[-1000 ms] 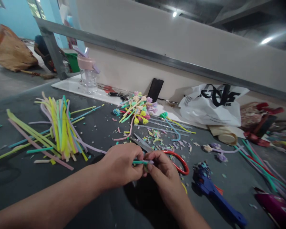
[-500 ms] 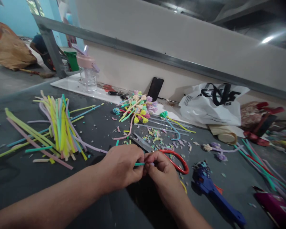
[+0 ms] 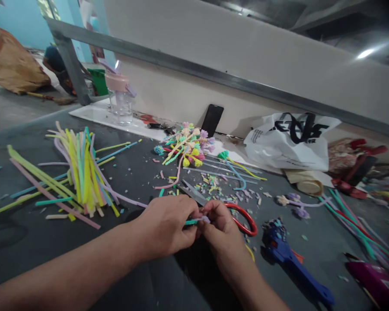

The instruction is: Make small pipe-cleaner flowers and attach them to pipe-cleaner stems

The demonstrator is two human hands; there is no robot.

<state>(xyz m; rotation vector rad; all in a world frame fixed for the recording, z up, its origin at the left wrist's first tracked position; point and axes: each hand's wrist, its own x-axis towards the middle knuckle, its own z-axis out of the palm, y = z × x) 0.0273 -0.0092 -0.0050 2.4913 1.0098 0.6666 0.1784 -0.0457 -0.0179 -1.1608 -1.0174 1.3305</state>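
Note:
My left hand [image 3: 164, 226] and my right hand [image 3: 218, 235] meet low in the middle of the dark table [image 3: 26, 242]. Both pinch a short teal pipe cleaner [image 3: 192, 222] with a small purple tuft at its right end, and the fingers are curled tight around it. Just behind my right hand lie scissors with red handles [image 3: 243, 216], blades pointing left. A heap of finished pipe-cleaner flowers [image 3: 188, 144] lies further back in the middle.
A fan of loose coloured pipe cleaners [image 3: 81, 172] covers the left. Cut scraps [image 3: 217, 190] litter the middle. A blue glue gun [image 3: 291, 259] lies right of my hands. Behind stand a clear jar with a pink lid [image 3: 119, 101], a black phone [image 3: 212, 121] and a white bag [image 3: 291, 142].
My hands have stayed in place; the fingers have worked closer together on the teal pipe cleaner, and less of it shows between them.

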